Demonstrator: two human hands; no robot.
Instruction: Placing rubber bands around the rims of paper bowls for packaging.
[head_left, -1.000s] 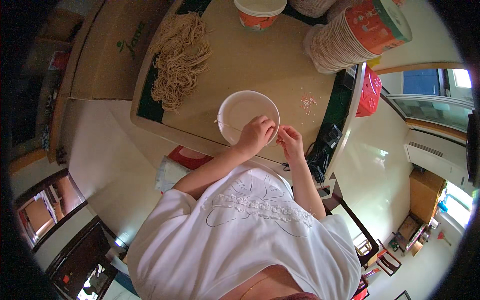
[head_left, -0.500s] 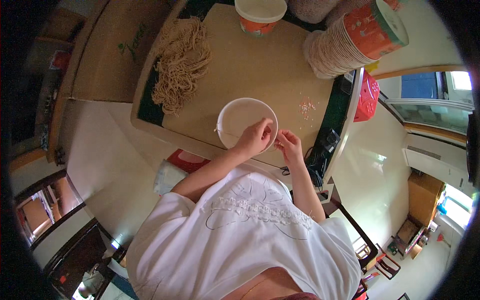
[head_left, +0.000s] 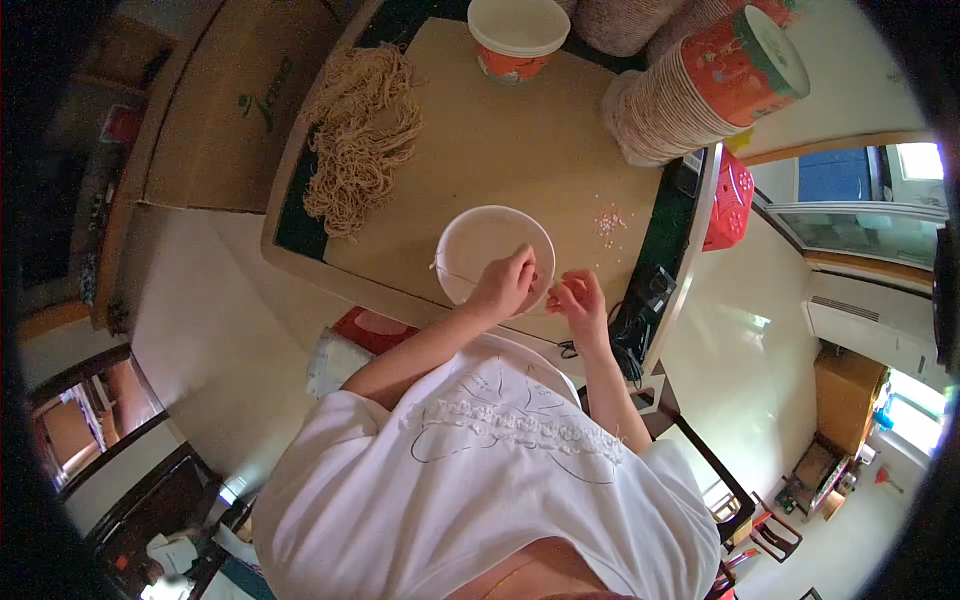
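Observation:
A white paper bucket (head_left: 462, 228) stands at the table's near side with its open mouth facing up. A thin pale string (head_left: 458, 274) runs from a small knot at its left rim across the mouth toward my left hand (head_left: 508, 284). That hand reaches inside the right part of the rim, its fingers closed in a pinch at the string. Just outside the right rim is my right hand (head_left: 582, 303), its fingers curled together. Whatever lies between those fingertips is too small to make out.
Tangled beige strings (head_left: 365, 140) lie at the left on a cardboard sheet (head_left: 470, 140). Farther back stand more white-and-orange buckets (head_left: 515, 45) and a long nested stack (head_left: 690, 95). Small pale bits (head_left: 608, 222) are scattered at the right, near black cables (head_left: 630, 335).
My right hand has drawn slightly away from the bucket's rim, and its fingers have curled more. My left hand stays inside the rim. The whole view has shifted a little.

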